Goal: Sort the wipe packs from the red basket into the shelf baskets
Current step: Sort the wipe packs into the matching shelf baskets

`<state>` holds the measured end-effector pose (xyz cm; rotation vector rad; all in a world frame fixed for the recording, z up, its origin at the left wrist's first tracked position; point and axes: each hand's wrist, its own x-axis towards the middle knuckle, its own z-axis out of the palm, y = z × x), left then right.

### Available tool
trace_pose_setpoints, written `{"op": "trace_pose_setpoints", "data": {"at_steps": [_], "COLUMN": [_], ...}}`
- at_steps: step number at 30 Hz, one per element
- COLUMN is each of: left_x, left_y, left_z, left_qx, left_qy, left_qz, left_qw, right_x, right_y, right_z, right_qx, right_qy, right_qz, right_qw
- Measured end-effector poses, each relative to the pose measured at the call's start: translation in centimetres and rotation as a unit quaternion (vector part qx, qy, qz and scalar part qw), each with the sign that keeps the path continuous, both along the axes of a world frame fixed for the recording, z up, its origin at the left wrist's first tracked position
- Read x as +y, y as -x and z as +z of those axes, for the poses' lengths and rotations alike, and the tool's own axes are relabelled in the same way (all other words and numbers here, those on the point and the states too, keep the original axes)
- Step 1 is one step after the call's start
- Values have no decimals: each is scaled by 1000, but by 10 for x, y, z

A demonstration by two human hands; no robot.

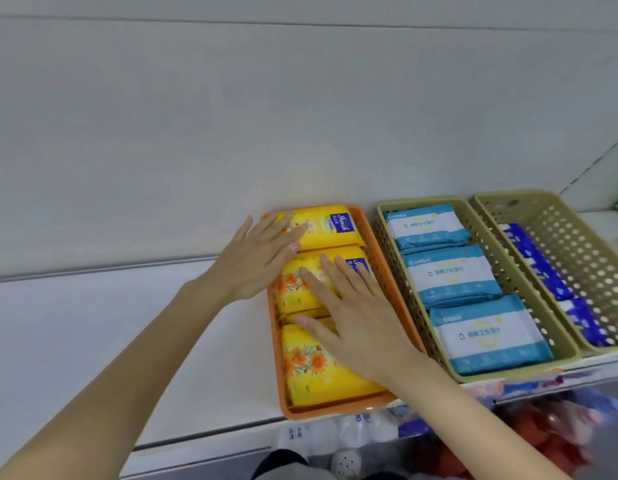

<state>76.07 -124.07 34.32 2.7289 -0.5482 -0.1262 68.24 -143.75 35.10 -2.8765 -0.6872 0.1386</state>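
An orange shelf basket holds three yellow wipe packs in a row. My left hand lies flat with straight fingers on the far yellow pack. My right hand presses flat on the middle yellow pack, reaching over the near yellow pack. Beside it, a beige basket holds three blue-and-white wipe packs. A second beige basket at the right holds dark blue packs. The red basket shows blurred below the shelf.
The white shelf stretches bare to the left of the orange basket, with a white back wall behind. Below the shelf edge are blurred white packs and mixed packs in the red basket.
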Motion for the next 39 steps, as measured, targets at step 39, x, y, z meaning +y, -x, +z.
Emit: {"op": "trace_pose_setpoints", "data": {"at_steps": [39], "left_x": [-224], "left_y": [-47], "left_z": [36], "left_qx": [131], "left_qy": [-83], "left_qz": [-70], "left_qw": [985], "right_x": [-194], "right_y": [-38], "right_z": [-17], "right_qx": [30], "right_qy": [28], "right_qz": [32], "right_qw": [999]}}
